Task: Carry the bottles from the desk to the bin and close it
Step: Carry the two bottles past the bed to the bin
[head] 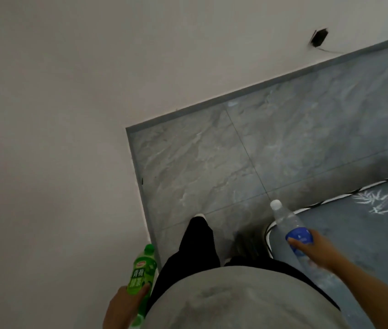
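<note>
Gripping a green bottle (142, 274) in the left hand (123, 307), fingers curling round its lower body, a person is walking over a grey tiled floor (212, 157) beside a white wall (57, 115). The right hand (316, 250) is clasping a clear bottle (290, 224) at its blue label, over a dark rug (359, 222).
</note>
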`<state>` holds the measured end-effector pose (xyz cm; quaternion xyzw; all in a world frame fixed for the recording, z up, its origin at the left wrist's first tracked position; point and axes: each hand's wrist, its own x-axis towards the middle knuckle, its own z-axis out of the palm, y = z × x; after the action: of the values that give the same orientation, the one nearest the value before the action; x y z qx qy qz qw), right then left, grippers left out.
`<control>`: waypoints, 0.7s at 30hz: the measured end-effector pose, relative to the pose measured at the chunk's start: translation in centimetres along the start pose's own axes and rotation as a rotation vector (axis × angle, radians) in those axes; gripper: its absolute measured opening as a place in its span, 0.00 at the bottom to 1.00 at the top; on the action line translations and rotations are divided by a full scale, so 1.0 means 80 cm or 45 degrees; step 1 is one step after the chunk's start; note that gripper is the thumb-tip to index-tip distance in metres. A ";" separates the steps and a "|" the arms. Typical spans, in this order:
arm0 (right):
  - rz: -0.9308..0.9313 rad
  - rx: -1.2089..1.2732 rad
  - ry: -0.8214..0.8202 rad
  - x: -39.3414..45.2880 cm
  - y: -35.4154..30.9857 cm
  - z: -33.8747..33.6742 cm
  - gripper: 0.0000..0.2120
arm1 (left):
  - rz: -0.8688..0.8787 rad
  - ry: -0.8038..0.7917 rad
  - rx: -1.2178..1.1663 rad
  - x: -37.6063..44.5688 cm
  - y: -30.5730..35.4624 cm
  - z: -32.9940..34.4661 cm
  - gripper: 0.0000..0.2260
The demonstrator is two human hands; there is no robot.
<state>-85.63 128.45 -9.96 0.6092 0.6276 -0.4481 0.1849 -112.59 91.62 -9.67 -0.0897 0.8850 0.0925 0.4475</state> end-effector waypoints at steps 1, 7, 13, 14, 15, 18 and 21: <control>0.018 0.024 -0.001 0.006 -0.011 -0.002 0.29 | 0.037 0.010 0.032 0.013 0.022 -0.015 0.24; 0.290 0.270 0.058 0.024 -0.049 0.000 0.28 | 0.232 0.019 0.269 0.081 0.182 -0.100 0.27; 0.556 0.486 0.199 0.036 -0.071 -0.013 0.29 | 0.475 0.024 0.455 0.114 0.370 -0.136 0.28; 0.582 0.525 0.196 0.046 -0.075 -0.018 0.29 | 0.522 0.016 0.489 0.116 0.402 -0.136 0.27; 0.599 0.560 0.184 0.057 -0.079 -0.026 0.29 | 0.567 0.003 0.513 0.120 0.431 -0.135 0.25; 0.584 0.621 0.162 0.097 -0.097 -0.060 0.27 | 0.628 -0.030 0.555 0.123 0.511 -0.129 0.19; 0.553 0.673 0.196 0.136 -0.117 -0.109 0.23 | 0.653 -0.070 0.598 0.125 0.573 -0.123 0.18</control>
<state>-93.69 143.20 -10.68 0.7873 0.3577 -0.4981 0.0640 -137.15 132.81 -8.18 0.2435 0.8634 -0.0018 0.4418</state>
